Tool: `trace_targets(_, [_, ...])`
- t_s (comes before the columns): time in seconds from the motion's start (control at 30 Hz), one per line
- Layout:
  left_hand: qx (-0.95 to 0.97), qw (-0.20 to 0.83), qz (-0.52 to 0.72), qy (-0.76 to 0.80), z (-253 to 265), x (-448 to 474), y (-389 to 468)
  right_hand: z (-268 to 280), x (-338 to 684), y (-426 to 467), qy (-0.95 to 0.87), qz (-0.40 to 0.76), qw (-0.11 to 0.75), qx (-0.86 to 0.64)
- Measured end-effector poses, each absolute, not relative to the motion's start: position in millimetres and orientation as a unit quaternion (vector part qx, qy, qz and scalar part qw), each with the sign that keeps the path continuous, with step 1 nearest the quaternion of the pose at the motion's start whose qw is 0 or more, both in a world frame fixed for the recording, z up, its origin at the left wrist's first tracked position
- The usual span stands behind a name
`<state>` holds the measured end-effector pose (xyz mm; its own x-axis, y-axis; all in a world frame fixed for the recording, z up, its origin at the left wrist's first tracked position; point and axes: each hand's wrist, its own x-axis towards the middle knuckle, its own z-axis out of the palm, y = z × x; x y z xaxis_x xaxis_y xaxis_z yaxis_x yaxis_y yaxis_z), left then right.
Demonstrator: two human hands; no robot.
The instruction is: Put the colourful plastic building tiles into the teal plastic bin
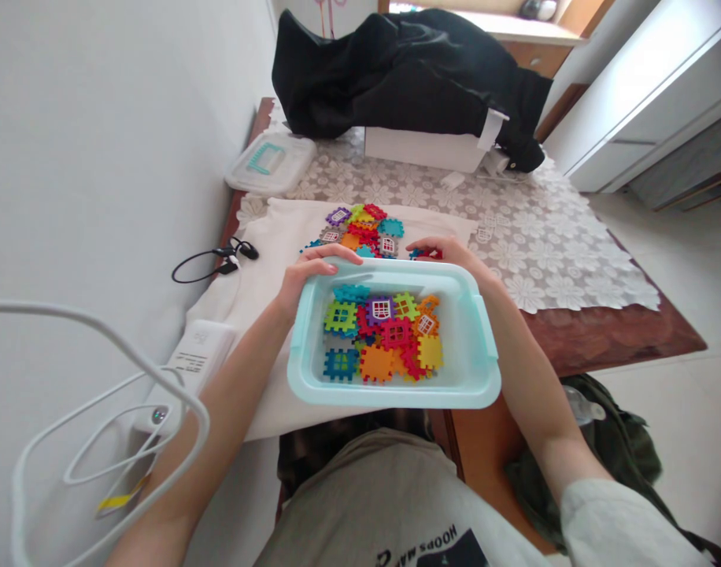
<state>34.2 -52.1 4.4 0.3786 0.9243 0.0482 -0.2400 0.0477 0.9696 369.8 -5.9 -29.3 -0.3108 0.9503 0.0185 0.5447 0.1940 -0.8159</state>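
Tub (487, 346): pale blue-green, sitting over the near edge of the white cloth, just in front of the person's belly.
Tub pieces (376, 364): flat toy squares with bumpy edges, in green, blue, orange, red, purple and yellow, lying in a heap inside the tub; some have little windows.
Left hand (314, 276): closed around the tub's far left corner, with its fingers on the rim.
Right hand (450, 250): past the tub's far right corner, fingers bent, right by some red and blue pieces (434, 254); the tub hides part of it, so one cannot tell how wide it is or if it holds one.
Loose pile (360, 230): more bright squares, just behind the tub, on the white cloth (290, 236).
Left side: black earphones (248, 250) on the cloth and a white box (201, 346) near the left arm.
Tabletop (597, 339): brown wood under a lace cover (531, 244).
Far end: a clear lid (269, 165) at the left, and a big black cloth (396, 79) over a white carton (423, 148).
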Motion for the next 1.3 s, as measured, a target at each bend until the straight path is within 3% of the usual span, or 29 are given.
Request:
trace_targets(0.13, [0.512,0.65,0.448,0.34,8.1,36.6,-51.6,-28.7,364.5,-1.7,-0.718,0.328,0.333,-0.515])
trace_targets(0.3, [0.491,0.672,0.441,0.337,14.1,40.9,-51.1,-24.5,361.0,1.9,-0.64,0.303,0.47,-0.527])
trace_targets(0.47, [0.503,0.665,0.44,0.334,10.1,38.7,-49.4,-20.7,359.4,2.0,-0.532,0.396,0.6,-0.447])
trace_targets(0.7, [0.499,0.67,0.434,0.337,10.5,38.0,-49.9,-1.6,349.8,-16.7,-0.47,0.52,0.63,-0.335])
trace_targets(0.8, [0.497,0.671,0.436,0.335,13.9,39.4,-51.0,1.9,347.5,-25.7,-0.496,0.559,0.6,-0.285])
trace_targets(0.93, [0.506,0.658,0.443,0.337,13.5,39.9,-51.0,0.4,347.2,-30.3,-0.582,0.6,0.478,-0.271])
trace_targets(1.0, [0.513,0.654,0.448,0.331,12.4,39.8,-50.8,-2.2,346.8,-27.5,-0.593,0.581,0.475,-0.292])
trace_targets(1.13, [0.497,0.666,0.441,0.339,12.3,40.0,-51.2,-12.5,349.0,-14.6,-0.62,0.397,0.509,-0.447])
trace_targets(1.23, [0.493,0.664,0.443,0.347,13.9,40.6,-51.8,-22.2,355.7,-8.3,-0.689,0.22,0.387,-0.572])
trace_targets(1.3, [0.49,0.666,0.443,0.347,15.1,40.9,-52.0,-26.6,359.7,-7.4,-0.731,0.179,0.273,-0.6])
